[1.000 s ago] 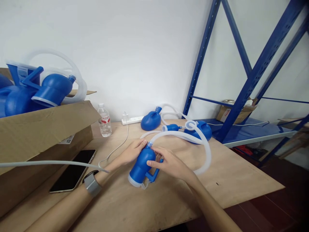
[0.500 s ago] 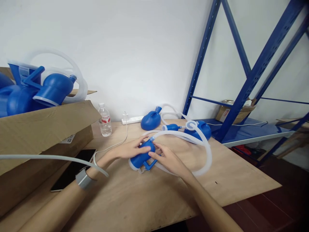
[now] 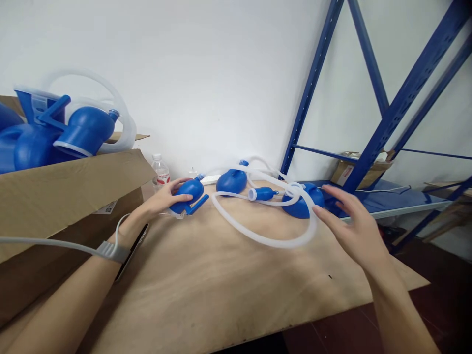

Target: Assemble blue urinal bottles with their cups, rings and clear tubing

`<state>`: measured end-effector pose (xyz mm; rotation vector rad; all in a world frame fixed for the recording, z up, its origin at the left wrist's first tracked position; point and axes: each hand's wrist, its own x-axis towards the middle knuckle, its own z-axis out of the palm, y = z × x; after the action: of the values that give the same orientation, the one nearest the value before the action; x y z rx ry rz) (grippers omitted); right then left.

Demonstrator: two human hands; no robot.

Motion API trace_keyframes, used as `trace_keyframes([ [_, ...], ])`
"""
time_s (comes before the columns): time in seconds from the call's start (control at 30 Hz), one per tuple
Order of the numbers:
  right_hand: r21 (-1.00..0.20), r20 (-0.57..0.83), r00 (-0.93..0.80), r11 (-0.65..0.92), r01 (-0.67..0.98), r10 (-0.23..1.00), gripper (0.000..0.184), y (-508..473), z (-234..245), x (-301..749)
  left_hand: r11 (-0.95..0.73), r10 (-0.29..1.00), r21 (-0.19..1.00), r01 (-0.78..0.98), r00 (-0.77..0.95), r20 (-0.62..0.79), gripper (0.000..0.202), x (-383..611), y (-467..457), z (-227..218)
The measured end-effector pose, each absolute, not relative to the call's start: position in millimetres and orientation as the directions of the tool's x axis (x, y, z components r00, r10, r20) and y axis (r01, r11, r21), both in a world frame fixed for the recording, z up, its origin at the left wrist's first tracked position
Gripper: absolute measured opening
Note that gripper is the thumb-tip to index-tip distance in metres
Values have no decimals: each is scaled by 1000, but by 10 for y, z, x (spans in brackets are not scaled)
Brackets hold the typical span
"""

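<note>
My left hand [image 3: 171, 199] is wrapped round a blue plastic urinal cup [image 3: 192, 188], lifted near the box at the left of the table. The cup has a side handle and a narrow neck pointing up and back. My right hand [image 3: 354, 228] is open, fingers spread, at the right side of the table. Its thumb is close to a loop of translucent white hose [image 3: 267, 241]; contact is unclear. Beyond the hose lie a blue bottle [image 3: 231, 182], a smaller blue cup [image 3: 262, 193] with a white rim, and another blue bottle [image 3: 298, 204] near my right fingertips.
A cardboard box [image 3: 73, 179] heaped with blue cups and hose stands at left. Behind my left hand are a water bottle [image 3: 161, 169] and a power strip [image 3: 211, 180]. Blue metal shelving [image 3: 383, 128] rises at right. A cable runs from my left wristband.
My left hand has carried the blue urinal cup left and back toward the box. My right hand has let go of it and moved right, its fingers now spread. The hose loop has shifted.
</note>
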<state>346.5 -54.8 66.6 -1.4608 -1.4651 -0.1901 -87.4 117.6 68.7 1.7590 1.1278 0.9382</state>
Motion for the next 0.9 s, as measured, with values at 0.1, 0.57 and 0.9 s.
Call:
trace_keyframes([
  [0.1,-409,678,220,111,906,702,81,15,353,4061,-142,973,968,205,208,99,81,-909,1216,592],
  [0.57,-192,666,-167,383,904,727,51,612,408,3802,116,963,987,-110,255,-84,57,-995,1311,263],
  [0.9,-448,481,-311,534,717,820,33,796,661,3771,41,515,964,261,822,-244,87,-1074,1300,262],
])
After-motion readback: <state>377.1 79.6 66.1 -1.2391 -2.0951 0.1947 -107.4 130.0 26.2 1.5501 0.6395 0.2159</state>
